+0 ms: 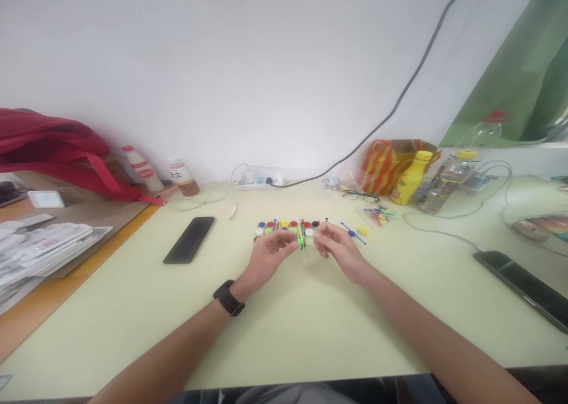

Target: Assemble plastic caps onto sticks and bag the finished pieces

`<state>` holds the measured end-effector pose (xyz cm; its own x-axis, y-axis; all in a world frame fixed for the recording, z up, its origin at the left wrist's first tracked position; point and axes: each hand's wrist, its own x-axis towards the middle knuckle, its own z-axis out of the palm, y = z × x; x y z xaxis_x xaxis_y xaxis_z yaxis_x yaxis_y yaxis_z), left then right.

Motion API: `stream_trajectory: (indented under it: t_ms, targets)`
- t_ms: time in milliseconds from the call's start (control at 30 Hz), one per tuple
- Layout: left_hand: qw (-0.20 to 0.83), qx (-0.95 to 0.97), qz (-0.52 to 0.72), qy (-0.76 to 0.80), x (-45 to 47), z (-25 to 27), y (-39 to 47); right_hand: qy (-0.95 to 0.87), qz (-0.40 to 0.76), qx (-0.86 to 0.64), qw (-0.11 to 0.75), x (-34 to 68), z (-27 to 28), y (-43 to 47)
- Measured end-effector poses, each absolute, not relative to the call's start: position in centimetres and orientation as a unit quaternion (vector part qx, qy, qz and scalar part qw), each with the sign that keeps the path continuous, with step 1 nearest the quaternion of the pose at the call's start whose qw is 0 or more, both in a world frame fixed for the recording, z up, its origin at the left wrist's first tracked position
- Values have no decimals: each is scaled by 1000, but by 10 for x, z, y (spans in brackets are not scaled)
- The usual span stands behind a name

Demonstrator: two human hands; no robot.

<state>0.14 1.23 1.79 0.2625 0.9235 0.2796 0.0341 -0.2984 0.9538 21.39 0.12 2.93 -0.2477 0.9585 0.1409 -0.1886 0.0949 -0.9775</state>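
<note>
My left hand, with a black watch on its wrist, pinches a small bright green plastic piece between thumb and fingers. Just to the right of it, my right hand has its fingers curled together, apart from the green piece. Anything within that pinch is too small or hidden to make out. Behind both hands lie rows of small coloured discs, among them a blue disc and a red disc; my fingers cover some. Beside my right hand are a thin blue stick piece and a yellow disc.
A black phone lies at left, a cabled dark device at right. At the back stand a power strip, glasses, a bag of small coloured pieces, a yellow bottle and a striped bag.
</note>
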Motion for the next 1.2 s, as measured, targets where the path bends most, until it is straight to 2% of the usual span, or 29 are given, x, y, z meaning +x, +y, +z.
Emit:
stream_trajectory:
  t_ms: [533,733,900,1067,1200]
  targets:
    - [517,617,481,348,6,22,8,-631,491,-358,482,212,19,2]
    - [535,592,470,378,5,26,7,-714,324,-375,495,213,15,-5]
    - [545,589,458,382,4,27,7,-764,259,-351,475,217,13,-9]
    - [547,586,456,386,2,26,7,-776,259,-369,442,218,19,-10]
    - [545,575,472,387,2,25,7,-707,346,-441,432,219,19,-2]
